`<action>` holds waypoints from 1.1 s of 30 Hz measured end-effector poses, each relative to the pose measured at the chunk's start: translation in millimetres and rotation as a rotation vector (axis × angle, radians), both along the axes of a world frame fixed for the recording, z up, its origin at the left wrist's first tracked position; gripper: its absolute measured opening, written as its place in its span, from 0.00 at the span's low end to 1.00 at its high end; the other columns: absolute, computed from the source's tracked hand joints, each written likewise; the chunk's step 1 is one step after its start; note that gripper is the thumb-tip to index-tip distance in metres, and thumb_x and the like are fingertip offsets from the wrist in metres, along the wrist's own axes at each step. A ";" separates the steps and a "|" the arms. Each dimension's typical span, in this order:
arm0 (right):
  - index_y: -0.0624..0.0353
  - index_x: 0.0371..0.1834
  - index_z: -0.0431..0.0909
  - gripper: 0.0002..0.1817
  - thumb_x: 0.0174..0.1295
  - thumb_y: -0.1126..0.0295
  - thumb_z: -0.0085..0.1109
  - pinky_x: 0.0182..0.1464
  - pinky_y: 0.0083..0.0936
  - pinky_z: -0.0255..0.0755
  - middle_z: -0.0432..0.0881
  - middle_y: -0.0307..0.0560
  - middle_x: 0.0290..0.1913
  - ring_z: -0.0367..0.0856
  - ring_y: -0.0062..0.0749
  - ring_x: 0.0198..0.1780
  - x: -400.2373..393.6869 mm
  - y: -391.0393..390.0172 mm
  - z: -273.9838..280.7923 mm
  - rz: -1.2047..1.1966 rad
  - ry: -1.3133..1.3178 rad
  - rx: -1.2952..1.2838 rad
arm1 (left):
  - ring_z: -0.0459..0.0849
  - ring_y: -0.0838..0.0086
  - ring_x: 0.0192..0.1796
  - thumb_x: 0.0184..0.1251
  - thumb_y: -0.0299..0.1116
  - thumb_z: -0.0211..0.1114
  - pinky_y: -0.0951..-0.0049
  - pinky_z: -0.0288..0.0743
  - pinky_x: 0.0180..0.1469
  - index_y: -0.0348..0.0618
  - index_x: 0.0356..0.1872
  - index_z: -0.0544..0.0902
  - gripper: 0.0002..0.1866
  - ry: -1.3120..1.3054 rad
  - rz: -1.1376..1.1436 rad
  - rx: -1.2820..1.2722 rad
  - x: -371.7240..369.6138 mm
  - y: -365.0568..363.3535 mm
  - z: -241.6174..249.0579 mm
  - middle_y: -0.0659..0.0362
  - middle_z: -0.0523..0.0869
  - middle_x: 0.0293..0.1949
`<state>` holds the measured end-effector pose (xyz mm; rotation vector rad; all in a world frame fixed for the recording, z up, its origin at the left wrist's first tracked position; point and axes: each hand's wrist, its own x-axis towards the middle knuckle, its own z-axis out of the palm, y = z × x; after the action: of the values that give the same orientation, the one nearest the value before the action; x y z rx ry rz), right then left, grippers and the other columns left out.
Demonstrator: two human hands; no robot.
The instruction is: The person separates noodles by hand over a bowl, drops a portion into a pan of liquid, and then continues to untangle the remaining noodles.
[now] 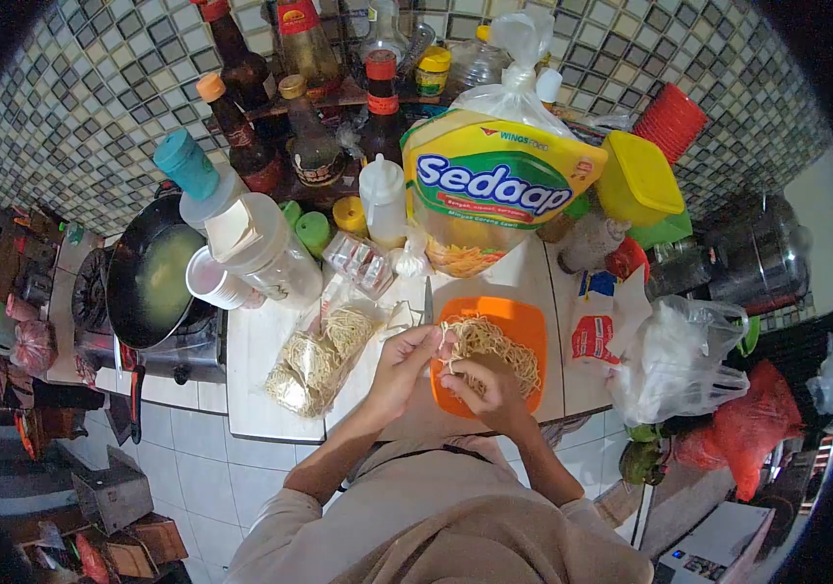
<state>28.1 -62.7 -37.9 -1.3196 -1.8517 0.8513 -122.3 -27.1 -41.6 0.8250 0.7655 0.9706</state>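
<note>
My left hand [405, 364] is closed in a pinch at the left rim of an orange plastic container [538, 326]. Pale strands of noodles [499, 343] lie in that container. My right hand [490, 391] reaches over its front part, fingers curled round some noodles close to my left fingertips. A few strands show between the two hands; the finer detail there is too small to make out. Left of my left hand lies a clear plastic bag of dried noodles [317, 362]. Behind my left fingers a knife blade [428, 300] points away from me.
A wok [155, 277] with liquid stands on the stove at left. Behind the container are a yellow Sedaap oil pouch [494, 190], a white squeeze bottle [382, 200] and a clear jar [275, 258]. White plastic bags [679, 360] lie at right.
</note>
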 end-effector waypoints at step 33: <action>0.50 0.27 0.78 0.07 0.45 0.64 0.61 0.32 0.28 0.65 0.75 0.38 0.25 0.75 0.33 0.30 26.2 10.1 18.2 -0.111 -0.306 0.333 | 0.76 0.60 0.34 0.58 0.28 0.54 0.66 0.68 0.38 0.36 0.34 0.77 0.07 0.535 -0.220 0.587 2.1 -3.7 -9.5 0.50 0.79 0.30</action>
<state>54.3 -52.5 -19.7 -1.3758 -2.0228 0.2747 -120.2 -30.8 -51.1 1.6901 0.8251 0.7848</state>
